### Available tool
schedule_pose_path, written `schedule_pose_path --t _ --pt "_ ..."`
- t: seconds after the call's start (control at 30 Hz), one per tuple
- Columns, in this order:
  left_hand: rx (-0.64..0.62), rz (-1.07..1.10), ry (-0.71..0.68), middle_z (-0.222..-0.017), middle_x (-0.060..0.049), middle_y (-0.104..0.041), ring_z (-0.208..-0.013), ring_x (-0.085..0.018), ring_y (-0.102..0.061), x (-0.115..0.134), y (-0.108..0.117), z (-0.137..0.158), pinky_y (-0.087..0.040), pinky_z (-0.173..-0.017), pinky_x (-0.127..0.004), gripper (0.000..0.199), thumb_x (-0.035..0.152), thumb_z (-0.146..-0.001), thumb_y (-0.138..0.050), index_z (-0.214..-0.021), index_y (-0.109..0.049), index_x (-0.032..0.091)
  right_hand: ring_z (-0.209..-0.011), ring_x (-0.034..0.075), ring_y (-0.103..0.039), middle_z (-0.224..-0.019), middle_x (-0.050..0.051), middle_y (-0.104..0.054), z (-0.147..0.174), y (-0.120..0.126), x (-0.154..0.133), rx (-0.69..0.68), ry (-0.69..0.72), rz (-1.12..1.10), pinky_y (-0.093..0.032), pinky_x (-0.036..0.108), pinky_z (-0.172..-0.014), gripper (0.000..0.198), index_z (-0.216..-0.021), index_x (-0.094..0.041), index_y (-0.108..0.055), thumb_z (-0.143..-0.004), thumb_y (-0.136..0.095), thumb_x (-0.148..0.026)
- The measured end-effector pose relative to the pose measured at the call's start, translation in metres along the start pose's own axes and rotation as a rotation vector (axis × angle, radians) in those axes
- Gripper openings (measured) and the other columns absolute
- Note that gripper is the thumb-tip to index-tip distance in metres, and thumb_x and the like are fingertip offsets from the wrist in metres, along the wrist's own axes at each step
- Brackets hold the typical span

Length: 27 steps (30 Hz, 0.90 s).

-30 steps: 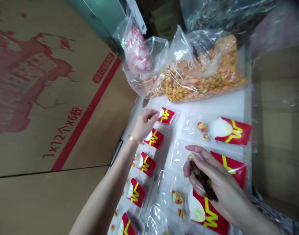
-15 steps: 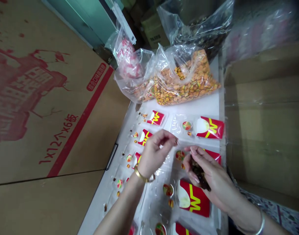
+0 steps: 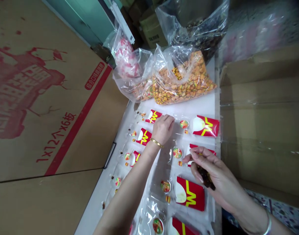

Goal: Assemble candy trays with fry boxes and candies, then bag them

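My left hand (image 3: 164,128), with a gold bangle at the wrist, is over the clear plastic blister trays (image 3: 172,143) near the far end of the table. Its fingers are bent down and drawn together; what they hold, if anything, is hidden. My right hand (image 3: 216,168) is curled around a handful of small dark brown, glossy pieces (image 3: 206,177) above the right-hand row. In the trays lie red pouches with a yellow mark (image 3: 190,194), round pizza-like pieces (image 3: 177,153) and tiny burger-like pieces (image 3: 168,199).
A clear bag of orange pieces (image 3: 183,93) lies at the table's far end. Beside it is a pink and white bag (image 3: 127,60), and behind stands an open bag of dark pieces (image 3: 200,36). Large cartons flank the table, one printed (image 3: 85,137) at left, one open (image 3: 257,127) at right.
My left hand has moved away from my right hand, forward to the far trays, and turned its fingers down. The right hand has stayed nearly in place with the dark pieces.
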<state>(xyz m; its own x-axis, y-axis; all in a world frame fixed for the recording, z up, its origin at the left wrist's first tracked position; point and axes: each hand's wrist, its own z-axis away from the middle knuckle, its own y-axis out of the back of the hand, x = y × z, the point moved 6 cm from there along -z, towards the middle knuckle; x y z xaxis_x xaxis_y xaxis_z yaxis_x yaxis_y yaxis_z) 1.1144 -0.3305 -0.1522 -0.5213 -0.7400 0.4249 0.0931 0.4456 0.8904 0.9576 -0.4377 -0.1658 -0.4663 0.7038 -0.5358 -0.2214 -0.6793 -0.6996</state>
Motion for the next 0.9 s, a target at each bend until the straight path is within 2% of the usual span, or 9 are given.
schedule_pose_path --t 0.13,0.2,0.27,0.33,0.43,0.53,0.63,0.73,0.9 --pt "0.047 0.193 0.045 -0.108 -0.01 -0.061 -0.102 -0.021 -0.054 0.02 0.025 0.019 -0.039 -0.093 -0.036 0.024 0.028 -0.085 -0.054 -0.107 -0.061 0.019 -0.045 0.004 -0.037 -0.079 0.001 -0.062 0.003 -0.003 -0.003 0.018 -0.02 -0.037 -0.026 0.021 -0.046 0.021 -0.077 -0.019 -0.055 -0.084 -0.061 -0.037" --pt "0.063 0.349 0.081 -0.109 -0.008 -0.062 -0.102 -0.021 -0.055 0.041 0.043 0.04 -0.039 -0.094 -0.035 0.026 0.029 -0.084 -0.056 -0.108 -0.061 0.021 -0.044 0.004 -0.036 -0.072 0.0 -0.06 0.006 -0.005 -0.001 0.028 -0.053 -0.066 -0.026 0.021 -0.045 0.026 -0.073 -0.017 -0.056 -0.083 -0.061 -0.041" --pt "0.013 0.469 0.084 -0.111 -0.008 -0.062 -0.105 -0.022 -0.055 0.067 0.054 0.066 -0.04 -0.095 -0.036 0.03 0.029 -0.081 -0.062 -0.109 -0.061 0.022 -0.044 0.004 -0.035 -0.065 -0.001 -0.056 0.01 -0.008 0.006 0.033 -0.105 -0.106 -0.026 0.021 -0.043 0.031 -0.069 -0.017 -0.056 -0.081 -0.063 -0.045" --pt "-0.04 0.523 0.102 -0.108 -0.007 -0.063 -0.106 -0.022 -0.055 0.09 0.055 0.094 -0.04 -0.095 -0.037 0.028 0.026 -0.079 -0.064 -0.107 -0.062 0.022 -0.044 0.005 -0.035 -0.06 -0.002 -0.051 0.017 -0.012 0.018 0.039 -0.165 -0.141 -0.026 0.02 -0.042 0.033 -0.067 -0.017 -0.054 -0.078 -0.066 -0.047" --pt "-0.02 0.611 0.254 -0.099 -0.006 -0.065 -0.097 -0.019 -0.058 0.104 0.045 0.131 -0.042 -0.092 -0.035 0.011 0.024 -0.084 -0.059 -0.093 -0.064 0.021 -0.044 0.006 -0.036 -0.057 -0.004 -0.047 0.029 -0.016 0.038 0.032 -0.237 -0.146 -0.026 0.02 -0.042 0.032 -0.071 -0.019 -0.054 -0.076 -0.068 -0.047" --pt "0.07 0.768 0.486 -0.091 -0.005 -0.065 -0.085 -0.017 -0.06 0.092 0.033 0.155 -0.046 -0.08 -0.031 0.01 0.028 -0.084 -0.058 -0.089 -0.059 0.02 -0.045 0.006 -0.036 -0.059 -0.003 -0.047 0.042 -0.02 0.05 -0.009 -0.278 -0.14 -0.024 0.02 -0.042 0.029 -0.077 -0.019 -0.054 -0.081 -0.062 -0.047" --pt "0.171 0.822 0.64 -0.082 -0.002 -0.063 -0.074 -0.014 -0.059 0.066 0.031 0.159 -0.046 -0.07 -0.026 0.014 0.032 -0.083 -0.059 -0.086 -0.054 0.019 -0.046 0.007 -0.036 -0.065 -0.002 -0.051 0.054 -0.022 0.052 -0.085 -0.319 -0.184 -0.021 0.021 -0.043 0.02 -0.088 -0.021 -0.055 -0.085 -0.054 -0.041" --pt "0.167 0.629 0.634 -0.076 0.0 -0.061 -0.068 -0.012 -0.056 0.04 0.034 0.146 -0.043 -0.064 -0.023 0.013 0.031 -0.082 -0.057 -0.082 -0.056 0.018 -0.048 0.008 -0.037 -0.069 -0.001 -0.053 0.062 -0.02 0.046 -0.124 -0.293 -0.151 -0.02 0.021 -0.044 0.018 -0.102 -0.024 -0.053 -0.087 -0.05 -0.034" --pt "0.106 0.289 0.66 -0.058 0.004 -0.053 -0.053 -0.011 -0.047 0.006 0.02 0.12 -0.034 -0.053 -0.022 0.009 0.025 -0.074 -0.059 -0.081 -0.057 0.019 -0.046 0.007 -0.034 -0.066 -0.002 -0.051 0.07 -0.018 0.039 -0.16 -0.226 -0.033 -0.02 0.022 -0.045 0.027 -0.114 -0.026 -0.05 -0.092 -0.046 -0.041"
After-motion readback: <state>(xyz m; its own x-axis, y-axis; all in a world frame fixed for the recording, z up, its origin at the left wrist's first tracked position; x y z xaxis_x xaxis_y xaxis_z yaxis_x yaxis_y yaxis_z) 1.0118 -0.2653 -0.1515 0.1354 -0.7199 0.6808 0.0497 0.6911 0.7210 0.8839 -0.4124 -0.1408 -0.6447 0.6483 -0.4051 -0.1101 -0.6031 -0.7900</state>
